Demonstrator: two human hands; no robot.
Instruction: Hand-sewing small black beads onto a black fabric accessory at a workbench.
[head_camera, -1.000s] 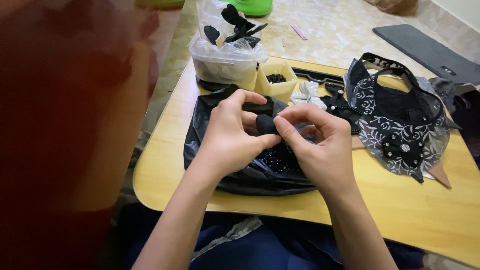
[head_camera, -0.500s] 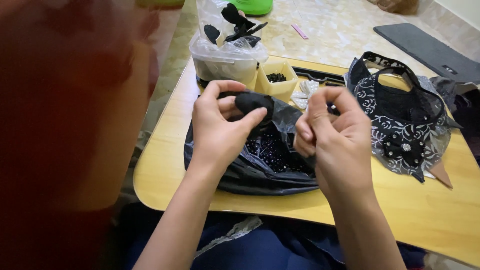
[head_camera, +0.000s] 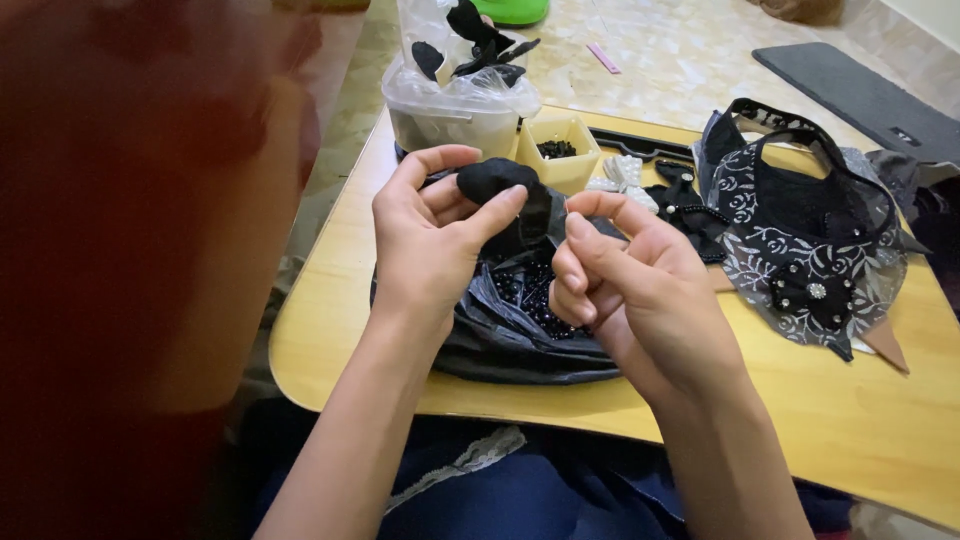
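blurred red shape (head_camera: 110, 250) masking left side

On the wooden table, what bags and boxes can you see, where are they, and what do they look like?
Black plastic bag: table middle, under both hands, crumpled, open, holding small black beads.
Clear plastic tub: back of the table, lined with a clear bag, black fabric pieces sticking out.
Small yellow box: right beside the tub, square, open, dark bits inside.
No labels, signs or screens show.

The light is soft and even, with only weak shadows under my hands (head_camera: 520, 260). A big red-brown blur (head_camera: 130, 250) fills the left side, fully out of focus. The bench (head_camera: 840, 420) looks sharp and a little shiny.
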